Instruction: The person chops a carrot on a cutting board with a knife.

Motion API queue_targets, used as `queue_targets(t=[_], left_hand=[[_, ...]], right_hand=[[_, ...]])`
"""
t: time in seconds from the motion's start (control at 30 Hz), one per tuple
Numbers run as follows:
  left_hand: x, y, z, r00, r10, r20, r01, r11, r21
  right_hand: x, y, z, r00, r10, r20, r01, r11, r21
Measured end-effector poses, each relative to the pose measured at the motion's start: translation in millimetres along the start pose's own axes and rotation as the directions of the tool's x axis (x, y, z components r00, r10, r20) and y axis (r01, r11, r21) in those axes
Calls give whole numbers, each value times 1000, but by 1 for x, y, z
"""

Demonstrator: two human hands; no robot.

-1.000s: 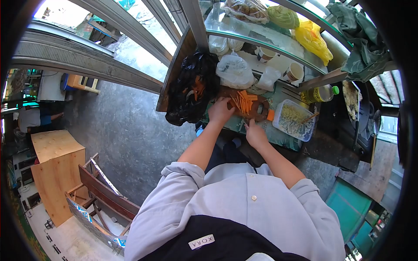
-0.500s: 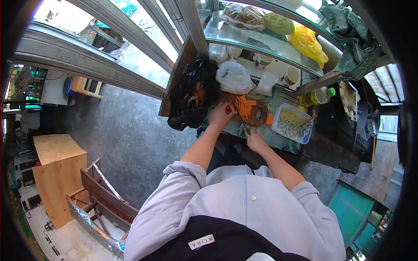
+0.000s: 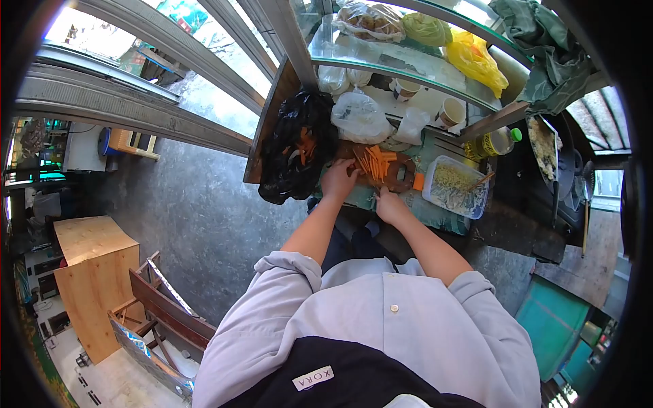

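Greenish tabletop, w/ a brown cutting board on it near the front edge. Carrot strips piled on the board, an orange chunk at its R end. Clear tub of pale shreds to the R, black plastic bag w/ orange bits to the L. Clear bag & paper cup behind; oil bottle beyond the tub. Glass shelf above, w/ cabbage & yellow bag. Grey floor off L, plus wooden box & bench.

L hand: fingers bent & close tog., tips at the L side of the carrot strips; can't tell if they pinch a pc or just press. R hand: fingers closed round the knife handle at the board's front edge; blade mostly too small/blurred to make out.

Vs 0.5 s ago: R hand a bit closer to the board & L hand; blade, clear then as a dark slant betw. the hands, now barely shows. L hand approx. same spot by the strips. Tub & black bag unmoved on the table; whole view shifted slightly.
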State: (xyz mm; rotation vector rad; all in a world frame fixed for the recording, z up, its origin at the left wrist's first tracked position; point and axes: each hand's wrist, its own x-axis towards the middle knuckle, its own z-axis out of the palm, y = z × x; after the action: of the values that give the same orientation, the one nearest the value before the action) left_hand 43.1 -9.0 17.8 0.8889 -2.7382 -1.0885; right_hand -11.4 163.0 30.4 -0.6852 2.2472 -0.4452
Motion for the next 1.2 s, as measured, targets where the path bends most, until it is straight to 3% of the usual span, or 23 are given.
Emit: queue_targets(t=[0.13,0.23,0.4,0.5,0.83,1.03,1.2], left_hand=[[0,2,-3,998,-65,7,65,997,-50],[2,-2,-2,999,-49,9,50,996,-74],[3,-3,0,999,-45,-19,44,997,-58],[2,-2,-1,998,-45,-43,42,997,-61],[4,0,-4,997,-78,-20,76,992,-101],[8,0,-8,999,-49,3,49,996,-80],[9,-8,-8,999,51,0,-51,995,-90]], right_hand=[[-22,17,6,999,-31,-40,33,998,45],[-29,17,0,996,69,57,-69,998,2],[-22,12,-4,996,-69,-63,71,997,22],[-23,10,-1,994,-65,-93,66,998,5],[-30,9,-4,1000,11,1,-11,999,44],[-25,-8,-4,993,116,28,-115,993,-19],[-6,-14,11,992,117,-39,-117,993,5]])
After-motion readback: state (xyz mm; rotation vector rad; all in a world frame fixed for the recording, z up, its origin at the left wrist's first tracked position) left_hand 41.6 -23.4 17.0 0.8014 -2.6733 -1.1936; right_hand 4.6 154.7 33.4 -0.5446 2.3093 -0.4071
